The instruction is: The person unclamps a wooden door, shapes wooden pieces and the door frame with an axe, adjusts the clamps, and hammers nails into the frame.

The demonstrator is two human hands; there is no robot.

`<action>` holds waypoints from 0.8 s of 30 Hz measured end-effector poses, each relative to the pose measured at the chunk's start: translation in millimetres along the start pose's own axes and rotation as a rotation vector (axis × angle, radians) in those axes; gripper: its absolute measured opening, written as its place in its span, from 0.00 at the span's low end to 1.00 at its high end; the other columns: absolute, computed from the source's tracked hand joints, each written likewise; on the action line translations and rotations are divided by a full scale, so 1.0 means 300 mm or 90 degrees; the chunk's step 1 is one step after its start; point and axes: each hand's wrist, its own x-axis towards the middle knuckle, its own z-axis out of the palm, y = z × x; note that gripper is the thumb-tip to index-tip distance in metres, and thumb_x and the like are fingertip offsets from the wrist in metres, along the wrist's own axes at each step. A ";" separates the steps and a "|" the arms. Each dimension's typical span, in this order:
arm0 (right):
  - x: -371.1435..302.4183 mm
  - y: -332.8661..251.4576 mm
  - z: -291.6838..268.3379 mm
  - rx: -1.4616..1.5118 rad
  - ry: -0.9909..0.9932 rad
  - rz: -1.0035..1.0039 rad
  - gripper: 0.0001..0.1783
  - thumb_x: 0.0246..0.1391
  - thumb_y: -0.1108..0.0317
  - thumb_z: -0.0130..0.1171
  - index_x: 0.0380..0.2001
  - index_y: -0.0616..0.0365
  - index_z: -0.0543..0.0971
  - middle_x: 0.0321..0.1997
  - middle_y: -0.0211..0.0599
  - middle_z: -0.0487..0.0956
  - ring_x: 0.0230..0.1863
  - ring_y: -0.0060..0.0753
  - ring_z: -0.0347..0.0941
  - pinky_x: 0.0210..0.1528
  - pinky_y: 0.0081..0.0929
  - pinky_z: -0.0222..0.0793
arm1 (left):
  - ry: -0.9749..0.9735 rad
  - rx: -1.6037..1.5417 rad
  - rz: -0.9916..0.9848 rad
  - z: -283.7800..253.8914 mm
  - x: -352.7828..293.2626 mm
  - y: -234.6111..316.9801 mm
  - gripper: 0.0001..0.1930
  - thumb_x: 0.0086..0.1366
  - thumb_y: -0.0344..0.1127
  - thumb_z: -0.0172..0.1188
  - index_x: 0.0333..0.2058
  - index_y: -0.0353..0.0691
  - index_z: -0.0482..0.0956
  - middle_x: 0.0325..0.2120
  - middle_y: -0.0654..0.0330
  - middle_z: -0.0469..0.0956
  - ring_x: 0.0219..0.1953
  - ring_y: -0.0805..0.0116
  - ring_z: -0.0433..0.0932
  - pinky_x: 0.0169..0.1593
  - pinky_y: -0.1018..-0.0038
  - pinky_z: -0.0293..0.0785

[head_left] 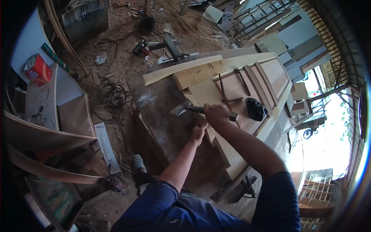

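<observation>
My right hand (pixel 217 115) is wrapped round the dark handle of a hammer (pixel 196 109). Its pale head points left over the dark workbench top (pixel 154 112) and is too blurred to make out fully. Just below, my left hand (pixel 198 131) is closed beside the edge of a light wooden board (pixel 203 96); whatever its fingers pinch is hidden. To the right lies a framed wooden panel (pixel 251 87). A black plastic bag (pixel 256 109) and a thin dark metal square-shaped tool (pixel 224 91) rest on it.
A long pale board (pixel 181 70) lies across the bench's far end. Beyond it, power tools (pixel 141 48) and wood scraps litter the dirt floor. At left stands a wooden cabinet carcass (pixel 73 116) with a red can (pixel 38 70). Tangled cables (pixel 114 94) lie beside the bench.
</observation>
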 end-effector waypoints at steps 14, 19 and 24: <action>-0.153 -0.445 -0.363 0.537 -0.099 -0.309 0.13 0.67 0.58 0.57 0.45 0.55 0.81 0.44 0.49 0.85 0.49 0.50 0.87 0.49 0.49 0.84 | 0.086 0.239 -0.182 -0.052 0.091 -0.058 0.36 0.72 0.59 0.70 0.66 0.36 0.78 0.59 0.56 0.82 0.62 0.64 0.76 0.67 0.66 0.67; -0.051 0.027 -0.086 0.086 -0.022 0.024 0.09 0.69 0.67 0.52 0.47 0.52 0.79 0.43 0.40 0.89 0.47 0.55 0.88 0.56 0.49 0.82 | 0.066 0.053 -0.071 -0.009 0.087 -0.057 0.34 0.76 0.54 0.66 0.65 0.27 0.77 0.61 0.51 0.81 0.63 0.62 0.76 0.67 0.65 0.69; -0.239 0.084 0.035 0.283 -0.033 0.193 0.13 0.69 0.59 0.58 0.48 0.57 0.77 0.42 0.54 0.88 0.50 0.60 0.86 0.54 0.59 0.79 | 0.010 0.037 -0.179 -0.013 0.058 -0.035 0.32 0.74 0.47 0.68 0.65 0.26 0.75 0.56 0.52 0.82 0.58 0.67 0.78 0.62 0.68 0.71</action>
